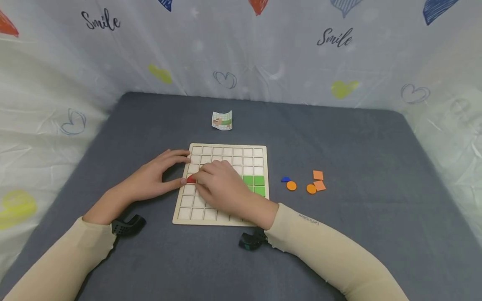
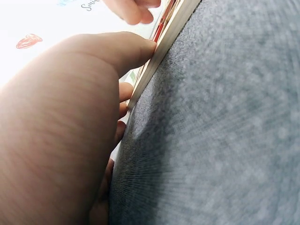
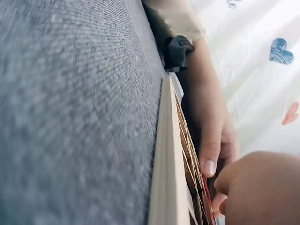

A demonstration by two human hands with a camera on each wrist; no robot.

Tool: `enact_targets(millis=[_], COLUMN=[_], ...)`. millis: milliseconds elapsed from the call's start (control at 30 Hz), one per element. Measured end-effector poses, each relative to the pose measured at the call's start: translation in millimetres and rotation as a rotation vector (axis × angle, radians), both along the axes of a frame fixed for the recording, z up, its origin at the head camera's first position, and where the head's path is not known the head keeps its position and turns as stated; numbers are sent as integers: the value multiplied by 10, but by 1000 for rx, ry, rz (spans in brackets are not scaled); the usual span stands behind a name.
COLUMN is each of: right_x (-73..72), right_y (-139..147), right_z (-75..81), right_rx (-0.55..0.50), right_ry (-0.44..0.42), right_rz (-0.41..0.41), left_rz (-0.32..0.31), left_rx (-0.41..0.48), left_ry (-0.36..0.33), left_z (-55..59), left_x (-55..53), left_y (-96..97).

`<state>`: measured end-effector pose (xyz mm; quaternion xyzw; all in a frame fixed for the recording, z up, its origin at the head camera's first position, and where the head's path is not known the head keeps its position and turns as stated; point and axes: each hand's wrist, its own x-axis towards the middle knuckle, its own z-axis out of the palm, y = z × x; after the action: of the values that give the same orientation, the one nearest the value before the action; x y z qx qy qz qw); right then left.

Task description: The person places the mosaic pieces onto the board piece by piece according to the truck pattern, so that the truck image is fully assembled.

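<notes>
- With the board's middle taken as the clock's centre and the far side as 12, a cream sleeve (image 1: 62, 263) is seen at 8 o'clock and another (image 1: 331, 251) at 4; a black device (image 1: 252, 241) is worn at the right wrist and a matching one (image 1: 129, 225) at the left.
- A pale gridded board (image 1: 186, 213) is laid flat on the grey desk (image 1: 169, 263).
- The right hand (image 1: 226, 184) is held over the board's middle, its fingers bent together and their tips brought to the red piece; whether it is pinched or only pressed cannot be told.
- The red piece (image 1: 191, 179) is set at the board's 9 o'clock edge.
- The left hand (image 1: 148, 179) is placed outside that edge, thumb and fingers spread wide; the thumb tip is rested against the rim just beside the red piece, the fingertips near 10 o'clock.
- Green squares (image 1: 259, 180) are seated toward 3 o'clock, partly hidden by the right hand.
- Beyond the 3 o'clock rim, a blue piece (image 1: 285, 179), two orange discs (image 1: 291, 185) and two orange squares (image 1: 318, 175) are scattered.
- At 12 o'clock, a small printed card (image 1: 222, 121) is laid.
- Behind the desk, a heart-patterned curtain (image 1: 256, 54) is hung.
</notes>
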<state>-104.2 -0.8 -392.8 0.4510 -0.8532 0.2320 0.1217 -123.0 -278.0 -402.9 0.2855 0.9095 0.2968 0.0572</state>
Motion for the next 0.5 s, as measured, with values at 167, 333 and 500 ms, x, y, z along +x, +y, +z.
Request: enact_targets(millis=[167, 333, 500], right_x=[7, 11, 46], right_y=[88, 174, 277], right_z=[-5, -23, -24], right_rx=[3, -13, -44], right_ry=[41, 53, 65], right_rz=[-10, -23, -35], left_rz=[11, 9, 9], left_rx=[-3, -1, -2], left_ry=[-13, -14, -11], left_z=[17, 14, 12], left_x=[5, 0, 6], left_y=[12, 25, 13])
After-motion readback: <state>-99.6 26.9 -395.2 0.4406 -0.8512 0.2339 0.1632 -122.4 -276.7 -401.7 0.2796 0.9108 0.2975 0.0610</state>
